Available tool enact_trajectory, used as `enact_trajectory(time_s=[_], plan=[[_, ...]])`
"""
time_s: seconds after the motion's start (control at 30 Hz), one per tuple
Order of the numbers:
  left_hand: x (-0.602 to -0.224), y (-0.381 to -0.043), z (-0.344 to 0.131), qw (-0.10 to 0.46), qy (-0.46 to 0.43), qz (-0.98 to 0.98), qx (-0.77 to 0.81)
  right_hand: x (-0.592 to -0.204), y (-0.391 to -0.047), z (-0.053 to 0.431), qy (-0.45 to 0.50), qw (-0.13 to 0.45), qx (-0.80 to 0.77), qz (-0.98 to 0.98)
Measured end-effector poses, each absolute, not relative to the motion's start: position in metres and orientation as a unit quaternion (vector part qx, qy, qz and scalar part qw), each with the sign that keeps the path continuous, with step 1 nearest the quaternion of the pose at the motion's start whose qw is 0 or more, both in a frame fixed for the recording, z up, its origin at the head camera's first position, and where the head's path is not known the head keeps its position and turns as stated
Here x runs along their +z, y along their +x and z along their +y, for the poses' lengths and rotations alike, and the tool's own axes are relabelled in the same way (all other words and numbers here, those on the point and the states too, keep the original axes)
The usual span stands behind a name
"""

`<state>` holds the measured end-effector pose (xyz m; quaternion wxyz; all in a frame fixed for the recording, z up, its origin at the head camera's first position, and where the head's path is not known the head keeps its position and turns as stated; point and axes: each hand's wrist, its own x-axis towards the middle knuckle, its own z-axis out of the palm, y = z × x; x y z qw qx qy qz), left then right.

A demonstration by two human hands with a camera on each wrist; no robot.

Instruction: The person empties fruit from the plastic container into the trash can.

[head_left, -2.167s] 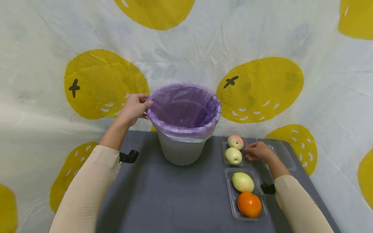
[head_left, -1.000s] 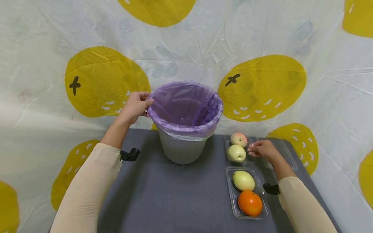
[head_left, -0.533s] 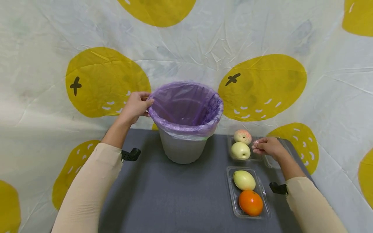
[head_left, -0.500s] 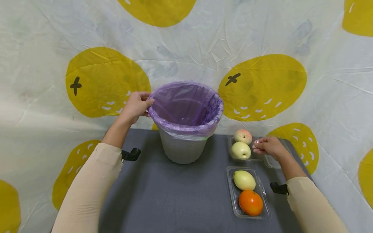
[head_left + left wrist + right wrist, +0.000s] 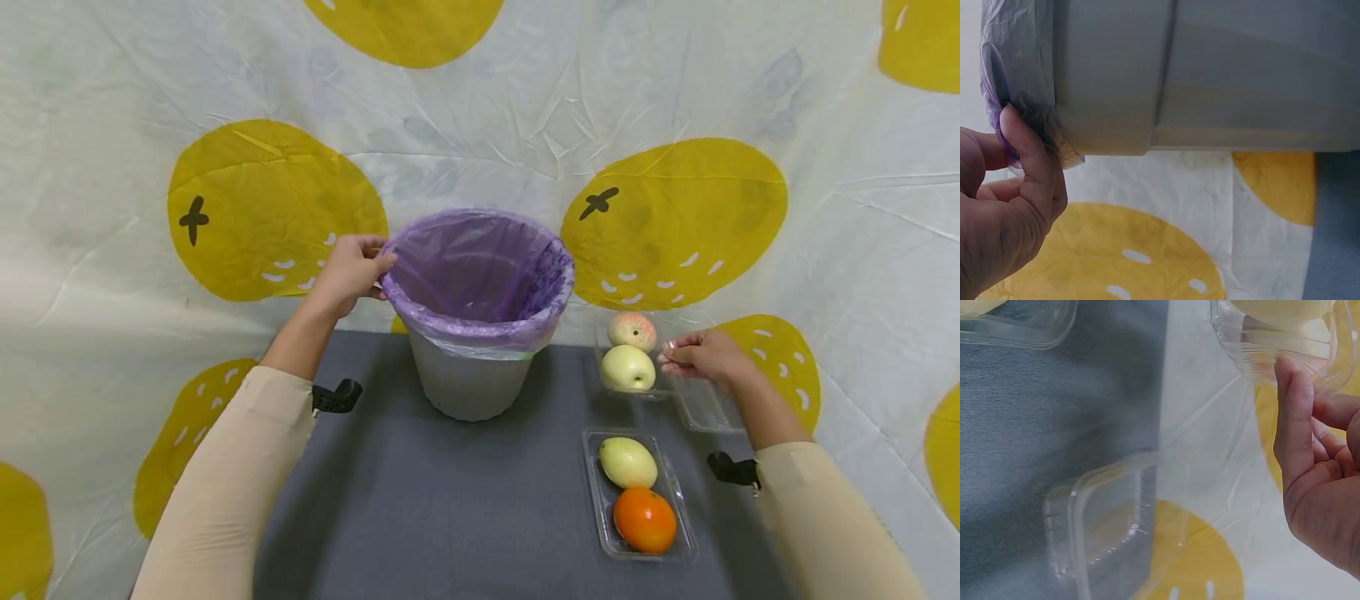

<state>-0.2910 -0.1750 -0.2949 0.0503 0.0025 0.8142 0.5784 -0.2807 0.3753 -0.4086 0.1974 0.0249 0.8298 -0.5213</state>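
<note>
My left hand (image 5: 348, 275) grips the left rim of a grey trash can (image 5: 472, 383), its thumb over the purple bag (image 5: 465, 250) that lines the can and folds over the rim. At the right, my right hand (image 5: 708, 360) pinches the edge of a clear plastic box (image 5: 1260, 356) between thumb and fingers. A pinkish peach (image 5: 632, 330) and a round pale-green fruit (image 5: 628, 368), like an apple or pear, lie in that box. The box appears raised off the table and tilted. Fingers of the left hand behind the rim are partly hidden in the head view.
A second clear box (image 5: 596, 517) on the dark grey table (image 5: 420, 508) holds a pale yellow oval fruit (image 5: 628, 463) and an orange (image 5: 645, 521). Another clear container (image 5: 705, 404) stands under the right forearm. A sheet with yellow fruit prints (image 5: 480, 150) hangs behind the table.
My right hand and the clear box with its two fruits have moved right and upward, away from the second box. The left hand stays at the can's rim.
</note>
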Motion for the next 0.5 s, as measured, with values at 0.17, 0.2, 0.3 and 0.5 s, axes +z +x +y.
enact_trajectory(time_s=[0.17, 0.2, 0.3, 0.5], plan=[[-0.295, -0.291, -0.175, 0.048, 0.002, 0.815, 0.577, -0.4, -0.283, 0.376, 0.004, 0.202, -0.514, 0.834], [-0.295, -0.291, -0.175, 0.048, 0.001, 0.815, 0.577, -0.398, -0.284, 0.376, 0.001, 0.202, -0.517, 0.832], [-0.294, -0.292, -0.175, 0.051, -0.002, 0.814, 0.578, -0.391, -0.286, 0.376, -0.003, 0.199, -0.529, 0.825], [-0.294, -0.291, -0.175, 0.056, 0.0, 0.814, 0.579, -0.368, -0.286, 0.373, -0.004, 0.196, -0.528, 0.826]])
